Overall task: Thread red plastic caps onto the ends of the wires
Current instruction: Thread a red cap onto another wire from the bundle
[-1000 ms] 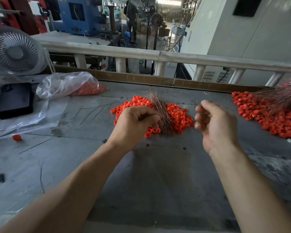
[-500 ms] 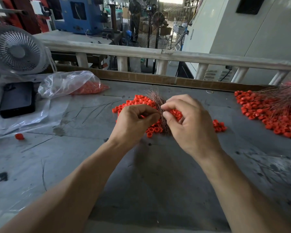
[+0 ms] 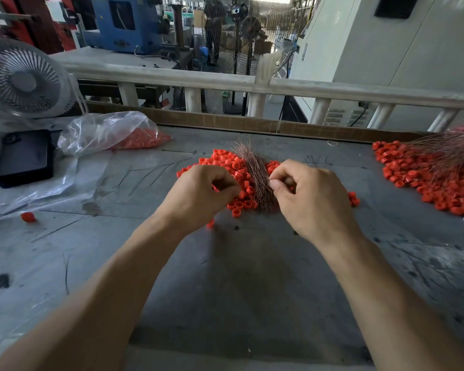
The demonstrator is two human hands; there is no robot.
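A heap of red plastic caps point(image 3: 225, 160) lies mid-table with a bundle of thin copper wires point(image 3: 253, 174) resting on it, tips fanning away from me. My left hand point(image 3: 198, 195) hovers over the heap's left side with curled fingers, and a bit of red, seemingly a cap, shows between thumb and fingers. My right hand point(image 3: 308, 199) is at the bundle's right side, thumb and forefinger pinching wire there. A second heap of caps point(image 3: 423, 180) with capped wires point(image 3: 445, 151) on it lies at the far right.
A clear plastic bag of caps point(image 3: 110, 133) lies at the back left, beside a black case point(image 3: 24, 156) and a white fan point(image 3: 24, 79). One stray cap point(image 3: 28, 217) sits on the left. A cardboard strip point(image 3: 225, 120) and a railing point(image 3: 172, 76) bound the grey table's far edge.
My right hand came in from the right to the wire bundle and now pinches at it. My left hand eased slightly left, away from the bundle.
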